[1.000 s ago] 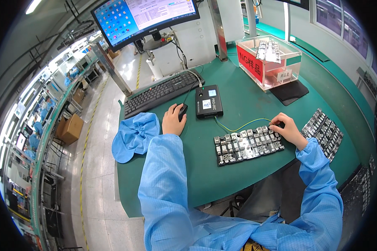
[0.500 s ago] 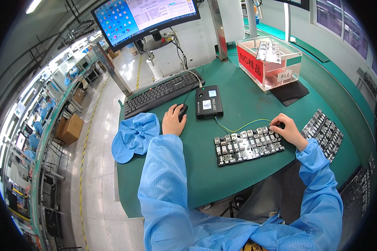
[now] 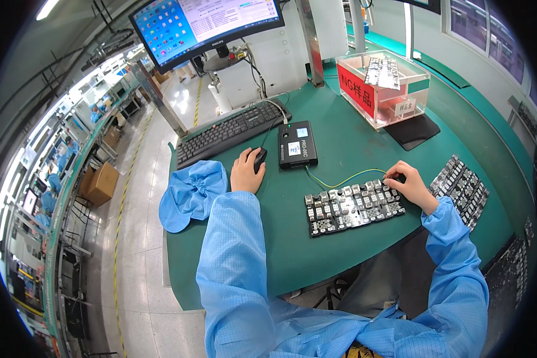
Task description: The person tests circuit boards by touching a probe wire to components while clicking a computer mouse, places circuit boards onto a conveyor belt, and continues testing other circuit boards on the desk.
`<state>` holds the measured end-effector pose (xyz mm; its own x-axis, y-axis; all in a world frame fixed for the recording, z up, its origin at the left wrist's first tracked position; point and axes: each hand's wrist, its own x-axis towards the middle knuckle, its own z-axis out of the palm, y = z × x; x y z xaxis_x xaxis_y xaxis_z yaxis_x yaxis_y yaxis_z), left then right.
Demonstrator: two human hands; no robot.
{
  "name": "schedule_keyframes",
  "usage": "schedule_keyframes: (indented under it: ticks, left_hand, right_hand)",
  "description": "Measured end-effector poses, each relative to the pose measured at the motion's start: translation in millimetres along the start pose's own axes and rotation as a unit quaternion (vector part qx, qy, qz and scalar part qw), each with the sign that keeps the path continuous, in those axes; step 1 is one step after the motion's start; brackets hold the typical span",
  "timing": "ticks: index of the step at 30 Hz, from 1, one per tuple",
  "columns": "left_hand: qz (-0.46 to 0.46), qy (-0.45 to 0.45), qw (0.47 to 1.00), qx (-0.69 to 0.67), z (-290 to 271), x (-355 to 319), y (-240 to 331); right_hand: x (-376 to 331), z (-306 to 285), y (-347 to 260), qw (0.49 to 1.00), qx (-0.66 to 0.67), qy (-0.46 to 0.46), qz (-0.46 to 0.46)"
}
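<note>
My left hand (image 3: 247, 171) rests over a black computer mouse (image 3: 260, 159), fingers curved round it. At the far right corner of a panel of small circuit boards (image 3: 355, 206), my right hand (image 3: 410, 185) pinches a small dark connector (image 3: 400, 178). A yellow-green cable (image 3: 343, 184) runs from that connector to a black box-shaped device (image 3: 298, 145) with a small lit screen. The panel lies flat on the green mat (image 3: 268, 250), bearing rows of metal and white parts. My fingers partly hide the connector, so whether it is plugged into the panel cannot be seen.
A second board panel (image 3: 460, 191) lies right of my right hand. Behind stand a clear box (image 3: 383, 89) with a red panel, a keyboard (image 3: 232, 132) and a monitor (image 3: 206, 27). A blue cloth cap (image 3: 192, 196) sits by my left forearm.
</note>
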<state>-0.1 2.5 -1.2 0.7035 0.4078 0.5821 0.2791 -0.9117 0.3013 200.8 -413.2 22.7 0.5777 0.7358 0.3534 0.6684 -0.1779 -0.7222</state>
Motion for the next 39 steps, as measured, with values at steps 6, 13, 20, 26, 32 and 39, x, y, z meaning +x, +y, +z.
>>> schedule_keyframes:
  ticks: [6, 13, 20, 26, 32, 39]
  left_hand:
    - [-0.002, -0.003, 1.0, -0.001, 0.1, -0.4, 0.2]
    - [0.0, -0.003, 1.0, 0.0, 0.2, 1.0, 1.1]
    - [0.015, 0.018, 1.0, 0.006, 2.8, 1.0, -4.0]
    - [0.006, 0.004, 1.0, -0.001, 1.2, -2.1, 1.5]
    - [0.0, 0.008, 1.0, 0.004, 1.1, -0.9, -0.1]
    - [0.025, 0.032, 0.999, -0.005, 1.5, 0.6, -0.7]
  right_hand:
    - [-0.8, 0.2, -0.4, 1.0, 0.001, 0.001, 0.003]
    - [0.4, -0.6, 0.0, 1.0, 0.004, -0.004, 0.005]
    - [2.2, -0.9, -1.9, 1.0, 0.008, -0.002, 0.003]
    - [-2.6, -0.3, 3.5, 1.0, -0.015, 0.01, -0.016]
    - [0.3, 1.3, 0.6, 1.0, 0.012, 0.01, -0.012]
    - [1.6, 1.6, 0.3, 1.0, 0.009, 0.024, -0.01]
